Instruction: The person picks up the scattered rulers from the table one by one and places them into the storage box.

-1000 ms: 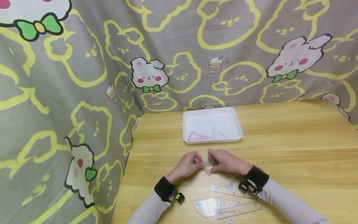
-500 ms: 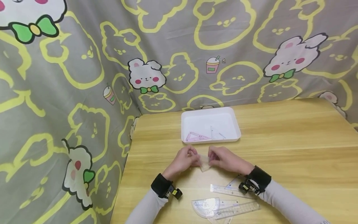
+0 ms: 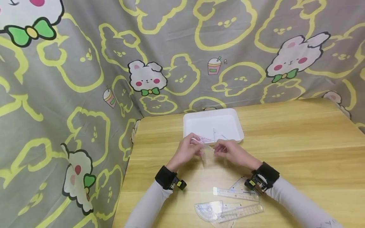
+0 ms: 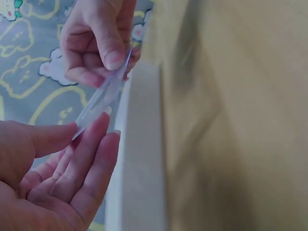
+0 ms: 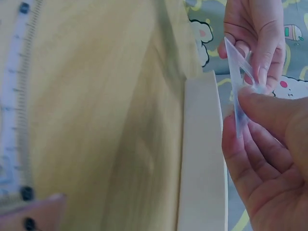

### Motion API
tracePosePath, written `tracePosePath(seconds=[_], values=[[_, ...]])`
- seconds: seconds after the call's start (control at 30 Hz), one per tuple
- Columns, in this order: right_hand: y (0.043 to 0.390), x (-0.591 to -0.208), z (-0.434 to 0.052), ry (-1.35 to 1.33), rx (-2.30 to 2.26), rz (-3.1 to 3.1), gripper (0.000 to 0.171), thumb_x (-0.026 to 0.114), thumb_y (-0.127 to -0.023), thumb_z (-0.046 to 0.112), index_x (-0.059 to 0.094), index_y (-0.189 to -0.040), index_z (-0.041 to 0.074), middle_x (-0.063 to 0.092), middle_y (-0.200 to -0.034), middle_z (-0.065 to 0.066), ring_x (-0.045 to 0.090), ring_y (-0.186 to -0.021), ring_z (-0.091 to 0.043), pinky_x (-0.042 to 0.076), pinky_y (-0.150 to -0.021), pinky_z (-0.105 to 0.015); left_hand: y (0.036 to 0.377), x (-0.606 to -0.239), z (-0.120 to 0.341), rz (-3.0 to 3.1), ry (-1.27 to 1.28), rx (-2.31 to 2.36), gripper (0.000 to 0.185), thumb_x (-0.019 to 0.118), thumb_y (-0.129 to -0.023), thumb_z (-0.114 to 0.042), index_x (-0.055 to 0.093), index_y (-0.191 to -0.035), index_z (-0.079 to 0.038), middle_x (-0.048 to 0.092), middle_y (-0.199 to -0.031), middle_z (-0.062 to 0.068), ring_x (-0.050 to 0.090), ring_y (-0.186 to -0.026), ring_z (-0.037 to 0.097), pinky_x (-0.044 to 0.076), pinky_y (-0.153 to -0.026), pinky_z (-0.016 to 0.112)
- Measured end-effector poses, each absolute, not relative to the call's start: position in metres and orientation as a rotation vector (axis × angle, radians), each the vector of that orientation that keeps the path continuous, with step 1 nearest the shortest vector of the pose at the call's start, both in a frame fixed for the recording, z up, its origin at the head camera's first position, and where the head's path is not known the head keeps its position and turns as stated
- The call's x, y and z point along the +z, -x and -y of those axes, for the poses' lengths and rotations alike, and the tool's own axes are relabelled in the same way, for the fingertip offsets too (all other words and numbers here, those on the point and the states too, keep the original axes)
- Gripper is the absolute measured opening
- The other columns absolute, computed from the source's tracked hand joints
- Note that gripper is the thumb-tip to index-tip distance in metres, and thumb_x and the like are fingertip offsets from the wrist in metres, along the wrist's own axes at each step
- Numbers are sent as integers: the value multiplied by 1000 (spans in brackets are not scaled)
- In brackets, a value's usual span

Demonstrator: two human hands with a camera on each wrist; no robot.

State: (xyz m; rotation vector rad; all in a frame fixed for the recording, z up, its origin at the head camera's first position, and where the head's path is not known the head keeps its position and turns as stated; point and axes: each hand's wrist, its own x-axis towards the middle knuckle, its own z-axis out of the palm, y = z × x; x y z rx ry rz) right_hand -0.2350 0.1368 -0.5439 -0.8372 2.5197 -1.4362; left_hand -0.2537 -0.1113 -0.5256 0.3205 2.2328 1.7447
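Together, both hands: pinch one clear set square point(image 3: 209, 154) above the surface point(image 3: 299, 142)
Left hand point(image 3: 186, 151): pinching its left end
Right hand point(image 3: 232, 153): pinching its right end
White tray point(image 3: 228, 122): just beyond, near the surface's far edge

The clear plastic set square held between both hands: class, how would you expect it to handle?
The set square probably stays stiff: pinched by the left hand and right hand, it keeps straight edges. It looks thin and see-through, so likely light. Its smooth plastic may slip, and hard bending could snap it.

Wooden table point(image 3: 299, 139); grey cartoon-rabbit curtain point(image 3: 71, 79) behind and at left
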Motion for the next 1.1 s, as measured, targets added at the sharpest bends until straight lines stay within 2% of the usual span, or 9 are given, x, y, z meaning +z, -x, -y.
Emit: tracePosePath(seconds=[0.07,0.23,0.5,0.63,0.83,0.97,1.1], values=[[242,-539,-139,857,-1434,-2571,16,79,-90,4,71,-104,7,76,-94,2,71,-85,-12,60,-80,-29,263,-518,108,-2287,-350,1721,28,72,-98,-3,57,-120,5,75,-92,14,75,-69,26,63,-72,52],[261,-535,-135,805,-1437,-2684,13,80,-89,2,74,-101,5,77,-93,-3,72,-84,-15,60,-79,-34,289,-508,104,-2402,-364,1685,28,75,-95,-4,63,-119,5,76,-93,17,75,-71,25,64,-69,43],[298,-534,-123,651,-1378,-2784,11,81,-89,2,73,-97,1,78,-89,-10,75,-82,-24,61,-79,-42,333,-511,99,-2510,-439,1625,14,72,-98,-7,70,-109,2,77,-98,17,76,-77,25,63,-67,36],[315,-537,-118,597,-1338,-2806,12,82,-87,3,73,-95,0,77,-85,-10,73,-79,-23,58,-78,-42,354,-520,96,-2493,-410,1629,17,72,-98,-5,70,-114,3,76,-101,19,76,-80,23,63,-69,31],[333,-550,-114,555,-1281,-2811,13,82,-85,5,71,-89,1,75,-79,-8,70,-74,-21,54,-75,-37,374,-538,88,-2502,-363,1612,27,76,-92,3,70,-119,5,76,-105,23,75,-93,28,63,-73,34],[337,-559,-112,513,-1220,-2826,14,82,-85,6,70,-88,2,74,-77,-7,68,-72,-20,53,-73,-36,380,-548,82,-2479,-322,1621,31,77,-88,7,70,-119,7,76,-101,23,75,-90,27,62,-74,32],[336,-561,-112,469,-1199,-2850,16,84,-84,7,70,-89,1,74,-78,-8,69,-74,-22,54,-74,-39,384,-549,77,-2520,-324,1559,32,78,-87,5,71,-118,5,78,-99,19,75,-88,22,60,-73,27]])
